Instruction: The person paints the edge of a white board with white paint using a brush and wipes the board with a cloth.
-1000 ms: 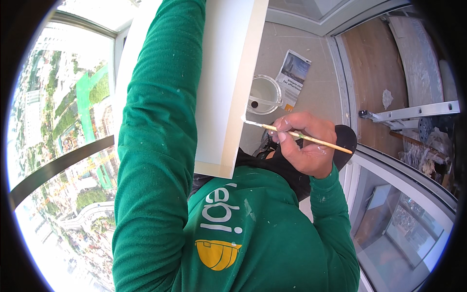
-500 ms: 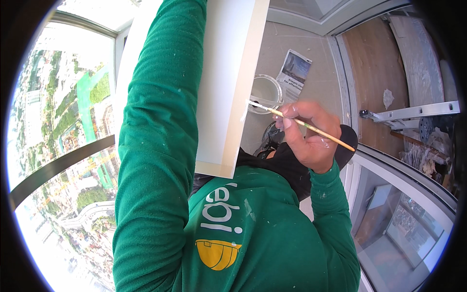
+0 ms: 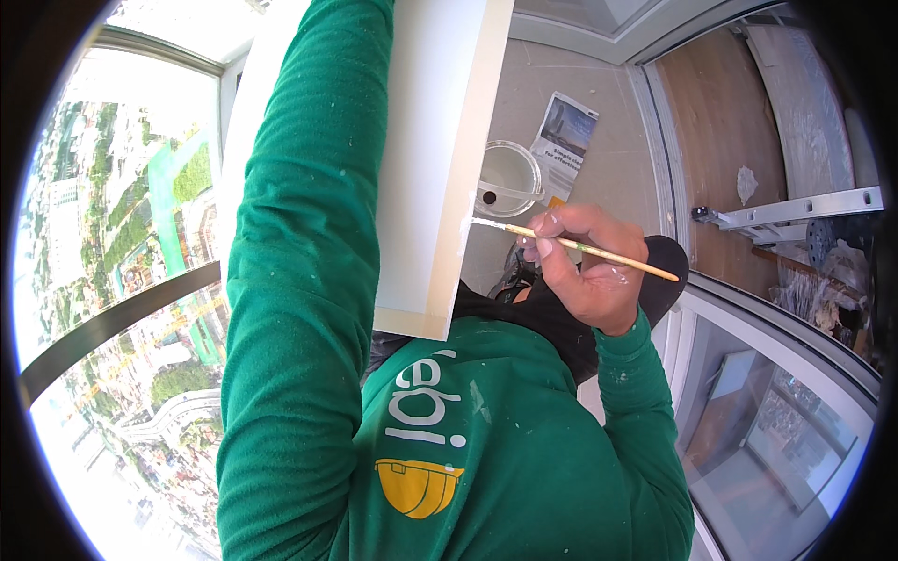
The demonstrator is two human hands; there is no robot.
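My right hand (image 3: 591,268), flecked with white paint, pinches a thin wooden paintbrush (image 3: 613,257) between thumb and fingers. The white-coated bristles touch the edge of a long white panel (image 3: 426,159), which has beige masking tape (image 3: 465,154) along its right side and near end. White paint shows on the taped edge by the brush tip. My left arm (image 3: 309,215), in a green sleeve, stretches forward along the panel's left side; its hand lies beyond the top of the picture. Below the panel's right edge, a round clear tub (image 3: 535,168) with a pale strip across it stands on the floor.
A printed leaflet (image 3: 566,140) lies on the beige floor beside the tub. Large window panes (image 3: 122,215) line the left, with a city far below. At right are a sliding door frame (image 3: 669,178), a metal ladder (image 3: 804,213) and plastic-wrapped items (image 3: 814,290).
My right hand has shifted slightly toward me, drawing the brush tip nearer along the panel's edge. More of the tub shows now. My left arm has barely moved.
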